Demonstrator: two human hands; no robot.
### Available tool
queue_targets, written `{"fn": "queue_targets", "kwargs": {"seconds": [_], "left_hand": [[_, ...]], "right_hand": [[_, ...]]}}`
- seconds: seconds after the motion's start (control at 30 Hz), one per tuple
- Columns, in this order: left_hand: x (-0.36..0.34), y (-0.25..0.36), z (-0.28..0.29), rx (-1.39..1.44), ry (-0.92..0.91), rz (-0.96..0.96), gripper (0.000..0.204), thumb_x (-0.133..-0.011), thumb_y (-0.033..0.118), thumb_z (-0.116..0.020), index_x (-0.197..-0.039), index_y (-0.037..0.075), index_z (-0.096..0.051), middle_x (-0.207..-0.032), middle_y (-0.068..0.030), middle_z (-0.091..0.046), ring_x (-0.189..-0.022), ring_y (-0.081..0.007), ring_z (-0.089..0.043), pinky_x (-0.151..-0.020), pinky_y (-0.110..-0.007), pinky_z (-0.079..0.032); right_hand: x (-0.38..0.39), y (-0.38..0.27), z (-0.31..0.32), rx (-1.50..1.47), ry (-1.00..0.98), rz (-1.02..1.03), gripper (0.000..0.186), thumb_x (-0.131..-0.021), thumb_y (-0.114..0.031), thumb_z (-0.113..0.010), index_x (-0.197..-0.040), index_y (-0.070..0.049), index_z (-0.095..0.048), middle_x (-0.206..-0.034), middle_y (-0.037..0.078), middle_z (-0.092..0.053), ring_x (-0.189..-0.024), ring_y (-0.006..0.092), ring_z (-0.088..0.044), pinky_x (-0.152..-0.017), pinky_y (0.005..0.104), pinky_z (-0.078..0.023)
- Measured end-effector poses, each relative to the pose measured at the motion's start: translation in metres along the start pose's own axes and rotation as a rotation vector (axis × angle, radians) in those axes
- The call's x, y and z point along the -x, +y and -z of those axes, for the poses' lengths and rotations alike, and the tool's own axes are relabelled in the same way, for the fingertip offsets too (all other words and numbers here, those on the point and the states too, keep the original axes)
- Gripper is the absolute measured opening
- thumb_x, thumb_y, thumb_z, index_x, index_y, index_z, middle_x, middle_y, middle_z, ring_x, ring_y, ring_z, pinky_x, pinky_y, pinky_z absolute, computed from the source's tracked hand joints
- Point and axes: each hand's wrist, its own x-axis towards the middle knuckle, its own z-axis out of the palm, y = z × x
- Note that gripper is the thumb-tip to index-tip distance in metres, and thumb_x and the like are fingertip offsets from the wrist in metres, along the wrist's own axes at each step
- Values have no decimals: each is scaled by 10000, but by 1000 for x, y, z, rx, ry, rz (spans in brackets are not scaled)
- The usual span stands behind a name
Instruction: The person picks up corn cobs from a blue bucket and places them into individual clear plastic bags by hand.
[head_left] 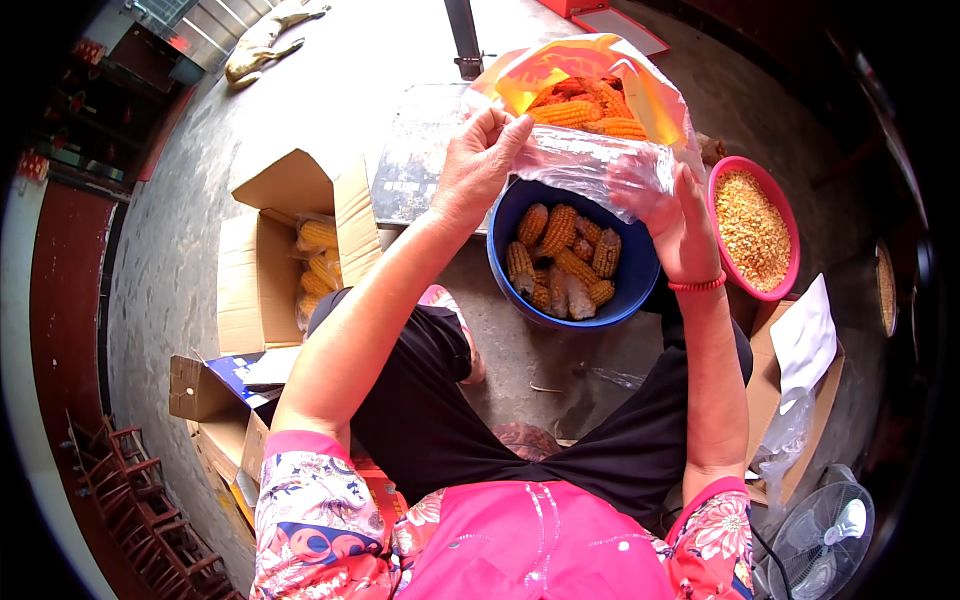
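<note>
While the left hand (480, 160) pinches one end of a clear plastic bag (585, 160) between thumb and fingers, the right hand (683, 235) meets the other end, its fingers partly veiled by film; whether they grip cannot be told. The clear plastic bag stretches over the far rim of a blue bucket (637, 272) holding corn cobs (575, 265). Beyond stands an orange-and-white sack (652, 98) of cobs, hiding the right edge of a flat platform (412, 150).
</note>
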Motion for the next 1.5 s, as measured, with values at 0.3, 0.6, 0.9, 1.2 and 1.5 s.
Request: {"fn": "queue_targets", "kwargs": {"seconds": [0.3,0.6,0.9,1.2,1.5], "left_hand": [[6,13,-2,-161,134,24,216,-884,281,-602,-829,83,-536,-532,34,-473,-408,-27,-388,-375,-179,-303],[-4,13,12,-39,221,-23,172,-865,207,-630,-883,54,-553,-548,26,-481,-440,-39,-408,-404,-185,-339],[3,19,1,-634,117,-304,98,-801,149,-686,-828,59,-661,-674,13,-609,-659,-36,-550,-605,-195,-460],[14,8,-19,-433,-386,176,239,-791,217,-696,-899,5,-673,-805,-46,-668,-758,-83,-613,-710,-225,-495],[17,0,-10,-357,-368,212,176,-811,139,-661,-892,-17,-663,-835,-52,-671,-777,-82,-609,-724,-230,-493]], "right_hand": [[0,10,-1,309,46,-26,162,-911,-131,-533,-1030,-25,-566,-854,55,-628,-747,102,-602,-679,232,-491],[-1,6,4,243,-9,41,131,-922,-109,-512,-985,-12,-572,-730,18,-568,-612,67,-532,-561,188,-442],[-4,17,13,354,89,2,349,-896,-60,-528,-1230,21,-469,-726,5,-560,-604,55,-515,-550,177,-436],[0,36,-21,744,-74,102,557,-778,-18,-623,-1301,-53,-434,-793,35,-616,-724,63,-580,-665,216,-476],[0,42,-18,795,-186,82,656,-740,-33,-655,-1337,-86,-389,-777,62,-616,-698,80,-594,-642,227,-480]]}}
